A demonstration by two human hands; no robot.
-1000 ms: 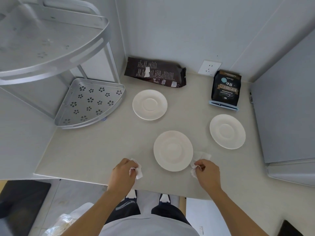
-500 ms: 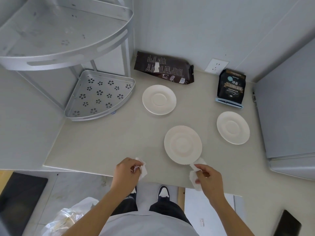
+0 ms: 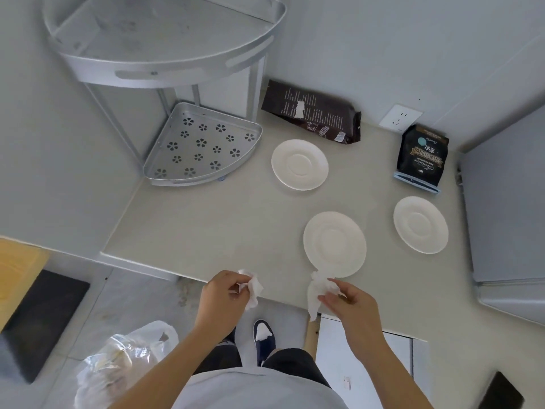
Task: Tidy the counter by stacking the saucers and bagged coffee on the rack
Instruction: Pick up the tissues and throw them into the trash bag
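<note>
Three white saucers lie apart on the beige counter: one at the back (image 3: 299,164), one near the front edge (image 3: 334,244), one to the right (image 3: 420,224). A long dark brown coffee bag (image 3: 312,112) lies flat against the back wall. A smaller black coffee bag (image 3: 422,156) stands at the back right. The silver corner rack has a perforated lower shelf (image 3: 203,147) and an upper shelf (image 3: 165,39). My left hand (image 3: 222,298) grips a crumpled white tissue (image 3: 252,287) at the counter's front edge. My right hand (image 3: 351,302) holds another white tissue (image 3: 317,292) just in front of the near saucer.
A grey appliance (image 3: 507,208) borders the counter on the right. A wall socket (image 3: 400,117) sits behind the bags. Below the counter edge are the tiled floor, a clear plastic bag (image 3: 124,358) at lower left and my shoes.
Both hands have drawn back from the counter surface toward its front edge, lifting their tissues. The view has shifted, so the counter and rack appear further right.
</note>
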